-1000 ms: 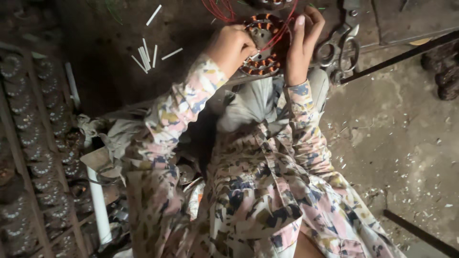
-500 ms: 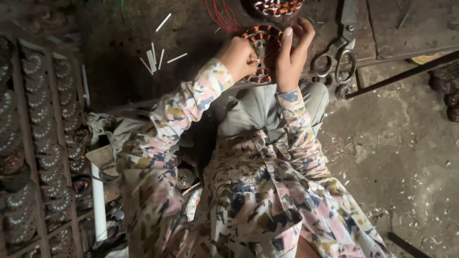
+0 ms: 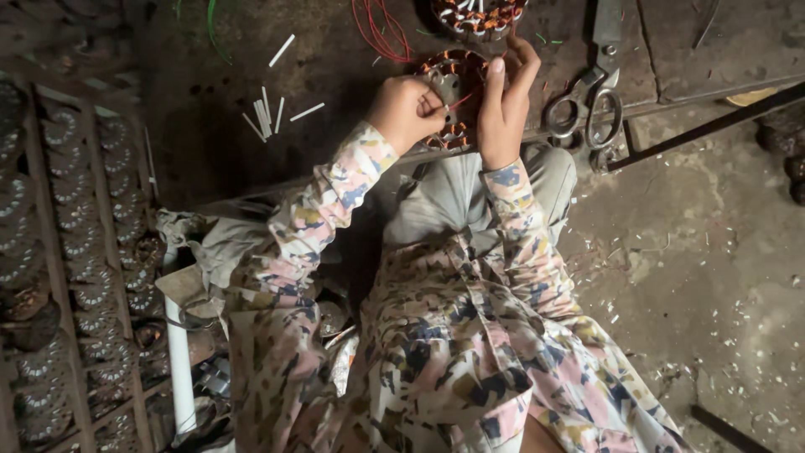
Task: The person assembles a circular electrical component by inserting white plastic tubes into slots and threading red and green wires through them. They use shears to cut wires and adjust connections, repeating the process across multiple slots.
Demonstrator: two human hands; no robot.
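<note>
Since a second before, the view had drawn closer. The left hand (image 3: 407, 111) still pinched red wire (image 3: 381, 33) at the copper-wound stator (image 3: 453, 92) on the dark bench edge; the right hand (image 3: 503, 105) braced it, fingers pressed together. Scissors (image 3: 587, 101) lay just beside.

Two hands, left (image 3: 407, 111) and right (image 3: 503, 109), flank a stator (image 3: 453, 84) at the bench (image 3: 210, 126) edge, scissors (image 3: 587, 101) to its right, sticks (image 3: 268, 117) left, apparently another stator (image 3: 478, 15) behind.
</note>
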